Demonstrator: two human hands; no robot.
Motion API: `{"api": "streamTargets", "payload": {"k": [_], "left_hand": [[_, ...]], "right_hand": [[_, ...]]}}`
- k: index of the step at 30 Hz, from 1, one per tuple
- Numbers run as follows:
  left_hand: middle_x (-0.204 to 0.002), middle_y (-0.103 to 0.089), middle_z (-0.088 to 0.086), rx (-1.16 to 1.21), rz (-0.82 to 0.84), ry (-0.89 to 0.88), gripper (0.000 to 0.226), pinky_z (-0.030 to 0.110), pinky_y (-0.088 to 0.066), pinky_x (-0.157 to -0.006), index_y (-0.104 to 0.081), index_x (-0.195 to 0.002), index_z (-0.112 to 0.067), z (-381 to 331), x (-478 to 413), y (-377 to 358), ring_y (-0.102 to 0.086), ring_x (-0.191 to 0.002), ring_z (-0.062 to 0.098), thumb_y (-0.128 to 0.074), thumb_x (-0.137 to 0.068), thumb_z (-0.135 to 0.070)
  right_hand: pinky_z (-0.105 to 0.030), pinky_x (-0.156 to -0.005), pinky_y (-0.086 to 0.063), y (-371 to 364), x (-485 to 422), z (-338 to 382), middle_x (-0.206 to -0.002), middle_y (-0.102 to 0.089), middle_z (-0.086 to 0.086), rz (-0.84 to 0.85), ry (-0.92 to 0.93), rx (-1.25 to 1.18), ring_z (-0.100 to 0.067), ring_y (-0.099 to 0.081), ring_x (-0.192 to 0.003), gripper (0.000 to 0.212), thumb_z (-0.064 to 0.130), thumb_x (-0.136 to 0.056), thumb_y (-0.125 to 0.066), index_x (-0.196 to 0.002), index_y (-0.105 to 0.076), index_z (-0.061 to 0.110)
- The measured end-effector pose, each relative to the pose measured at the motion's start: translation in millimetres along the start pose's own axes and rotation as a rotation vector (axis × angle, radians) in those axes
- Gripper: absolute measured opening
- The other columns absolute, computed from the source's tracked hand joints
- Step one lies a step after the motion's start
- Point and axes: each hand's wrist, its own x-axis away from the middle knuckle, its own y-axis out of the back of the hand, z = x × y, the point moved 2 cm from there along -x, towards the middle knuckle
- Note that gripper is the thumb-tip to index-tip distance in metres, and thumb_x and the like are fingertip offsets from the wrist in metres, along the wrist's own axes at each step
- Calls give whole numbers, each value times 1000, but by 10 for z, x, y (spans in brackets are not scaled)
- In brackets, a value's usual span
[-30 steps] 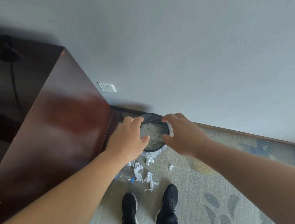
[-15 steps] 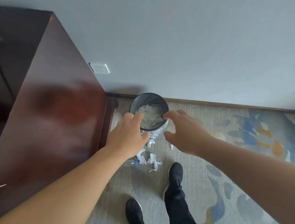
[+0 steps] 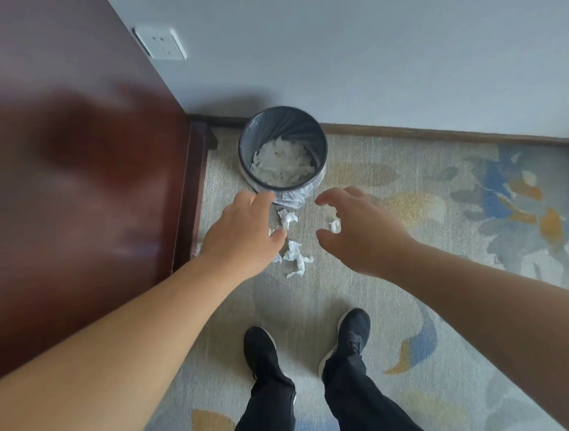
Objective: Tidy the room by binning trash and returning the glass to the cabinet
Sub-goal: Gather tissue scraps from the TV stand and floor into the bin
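Observation:
A small round bin [image 3: 317, 133] with a clear liner stands on the carpet by the wall, with white crumpled tissue inside. Several crumpled white tissues [image 3: 295, 257] lie on the carpet just in front of it, one small piece [image 3: 334, 225] further right. My left hand [image 3: 243, 232] hangs over the tissues on the left, fingers loosely bent, holding nothing. My right hand [image 3: 359, 224] hovers on the right with curved spread fingers, also holding nothing. No glass is in view.
A dark reddish wooden cabinet [image 3: 76, 171] fills the left side, its base next to the bin. A white wall socket [image 3: 160, 42] sits above. The patterned carpet [image 3: 484, 232] stretches to the right. My black shoes [image 3: 260, 349] stand below the tissues.
My view has tipped down and both hands have dropped from the bin's rim to the tissues in front of it. The plastic bottle seen by the cabinet earlier is now hidden by my left hand.

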Motion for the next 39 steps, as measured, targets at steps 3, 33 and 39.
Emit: {"api": "streamTargets", "payload": {"k": [3, 33, 39], "left_hand": [[-134, -40, 4, -5, 21, 33, 52, 39, -47, -84, -35, -137, -24, -36, -49, -261, -48, -114, 23, -53, -91, -40], [-136, -39, 6, -135, 81, 145, 56, 42, -44, -86, -33, -138, -23, 1960, -2111, -3066, -43, -122, 27, -54, -90, -41], [-139, -36, 7, -175, 91, 155, 61, 42, -45, -86, -31, -140, -23, 2235, -2342, -3445, -41, -123, 29, -54, -88, -45]], "right_hand": [[-27, -83, -43, -134, -55, -257, -140, -41, 3, 30, 0, -29, -16, -53, -113, 50, 34, -90, -57, -136, -40, 26], [-30, -81, -45, -2957, -2157, -1890, -138, -42, 1, 148, 31, 61, -14, -55, -97, 49, 31, -89, -58, -134, -42, 25], [-29, -81, -47, -3193, -2392, -2061, -138, -42, 4, 152, 85, 113, -13, -54, -99, 50, 33, -89, -58, -136, -40, 27]]}}
